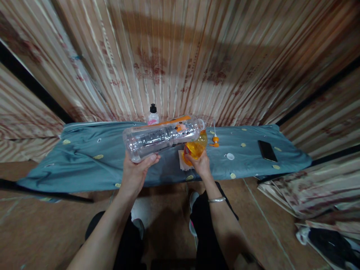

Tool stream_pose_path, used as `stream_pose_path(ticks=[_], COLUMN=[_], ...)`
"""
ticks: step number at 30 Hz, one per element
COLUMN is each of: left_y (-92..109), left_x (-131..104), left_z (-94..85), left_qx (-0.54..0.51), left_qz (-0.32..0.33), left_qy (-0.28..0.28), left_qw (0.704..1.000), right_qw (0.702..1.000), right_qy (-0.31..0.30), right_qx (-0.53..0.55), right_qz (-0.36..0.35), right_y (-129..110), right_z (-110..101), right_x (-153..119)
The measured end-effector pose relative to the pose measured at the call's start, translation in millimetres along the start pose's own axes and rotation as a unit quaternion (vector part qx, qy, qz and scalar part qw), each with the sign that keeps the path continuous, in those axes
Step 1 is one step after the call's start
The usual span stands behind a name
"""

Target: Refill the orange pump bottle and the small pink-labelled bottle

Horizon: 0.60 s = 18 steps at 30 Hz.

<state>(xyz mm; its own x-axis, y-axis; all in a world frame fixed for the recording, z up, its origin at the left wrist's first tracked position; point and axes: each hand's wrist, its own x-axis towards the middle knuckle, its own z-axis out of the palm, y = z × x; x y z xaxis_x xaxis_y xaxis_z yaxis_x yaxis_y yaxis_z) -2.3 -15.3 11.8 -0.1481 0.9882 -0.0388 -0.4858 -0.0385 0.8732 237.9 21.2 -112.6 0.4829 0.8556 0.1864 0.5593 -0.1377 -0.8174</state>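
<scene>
Bottle (161, 138), clear, lay tilted in left hand (137, 170), fingers curled under base end, mouth above amber bottle (195, 148). Right hand (200, 163) closed around amber bottle.

Silver bangle (216, 200) at the right wrist, black trousers (209, 221), pale shoes (192, 225) with pink trim.

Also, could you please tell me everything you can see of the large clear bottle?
The large clear bottle looks like see-through plastic with a printed label edged in orange. The left hand holds it near the base, almost sideways, its mouth at the top of the amber bottle. Whether any liquid is inside is unclear.
</scene>
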Motion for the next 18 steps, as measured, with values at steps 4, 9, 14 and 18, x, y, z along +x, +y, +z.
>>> stream_pose_path(ticks=[4,9,14,18], left_y=[-0.5,-1.9,-3.3,-4.7], left_x=[0.0,0.3,1.0,1.6], left_z=[-0.8,-2.2,-3.0,-4.0], left_qx=[0.0,-0.003,0.004,0.007], left_qz=[0.0,0.002,0.005,0.006], left_qy=[-0.001,-0.002,-0.002,0.0], left_qw=[1.0,1.0,1.0,1.0], right_qw=[1.0,1.0,1.0,1.0], right_qy=[0.0,0.006,0.009,0.01], right_qx=[0.003,0.002,0.009,0.013], right_qz=[0.0,0.001,-0.014,-0.012], right_y=[0.9,2.8,4.8,4.6], right_z=[0.3,1.7,2.5,2.3], right_x=[0.4,0.8,1.2,0.9])
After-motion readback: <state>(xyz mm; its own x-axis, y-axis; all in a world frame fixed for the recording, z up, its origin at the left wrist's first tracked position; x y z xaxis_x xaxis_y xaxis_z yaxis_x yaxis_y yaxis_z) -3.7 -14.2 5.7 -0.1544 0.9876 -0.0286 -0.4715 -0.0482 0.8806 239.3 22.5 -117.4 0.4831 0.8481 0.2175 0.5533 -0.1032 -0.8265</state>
